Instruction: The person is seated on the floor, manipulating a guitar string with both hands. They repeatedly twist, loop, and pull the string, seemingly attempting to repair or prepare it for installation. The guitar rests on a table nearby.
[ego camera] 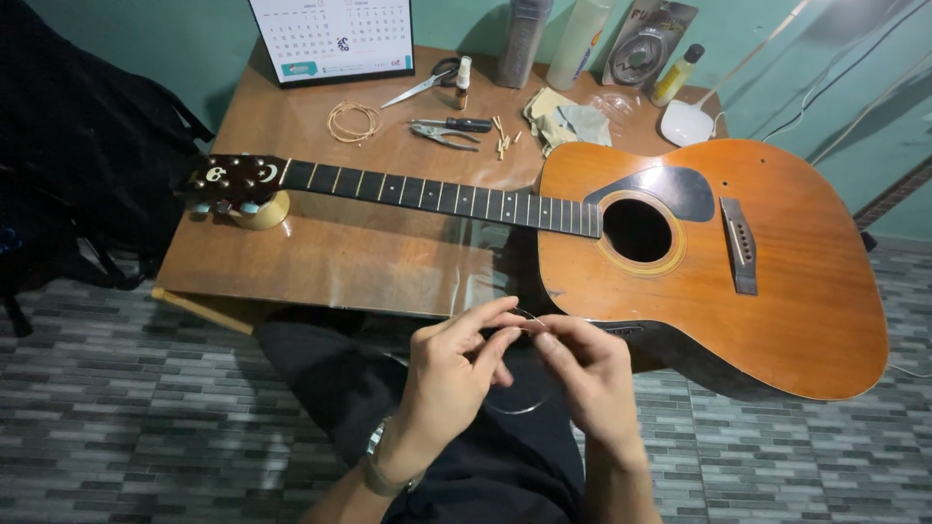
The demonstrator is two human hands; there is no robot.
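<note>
Uncoiling a guitar string (519,388): both hands work in front of the tabletop's near edge, above the person's lap. The left hand (456,374) and right hand (592,374) meet fingertip to fingertip, each narrowed to a pinch on the thin wire, whose loop hangs below them. The step in hand appears to be freeing the coil; the next move likely calls for finding a loose end. The acoustic guitar (718,252), apparently unstrung, lies across the tabletop, its body overhanging the right edge. Pliers (449,130) and a coiled string (353,121) lie near the far edge.

Both hands (519,364) blur the thin wire (524,403); calendar (332,39) top cut off.
</note>
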